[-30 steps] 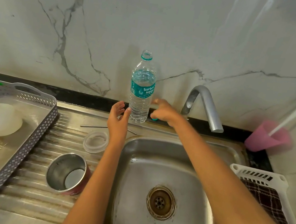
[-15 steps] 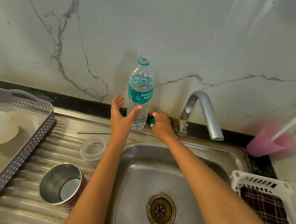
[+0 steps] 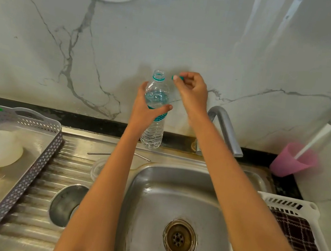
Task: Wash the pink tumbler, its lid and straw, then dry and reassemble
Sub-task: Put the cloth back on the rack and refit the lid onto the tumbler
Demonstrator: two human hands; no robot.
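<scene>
Sink basin of stainless steel (image 3: 170, 201) fills the space beneath my forearms, with its ribbed drainboard (image 3: 68, 166) to my left. Above the sink's back edge my left hand (image 3: 144, 105) wraps round the clear plastic water bottle (image 3: 153, 127), which stands with its neck open and its long axis nearly vertical. The pink tumbler (image 3: 64, 205) (I see mostly its steel-lined mouth) lies tipped on the drainboard, low and left of that grip and well apart from it. Its clear round lid (image 3: 96, 168) sits just beyond, half hidden by my left forearm, and the thin metal straw (image 3: 98, 153) lies crosswise farther back. My right hand (image 3: 191, 92) pinches the small teal screw cap (image 3: 177, 77) just right of the bottle's mouth, level with it and not touching. I judge the cap must travel a short way left, then down onto the neck, and the right grip is the nearer one.
</scene>
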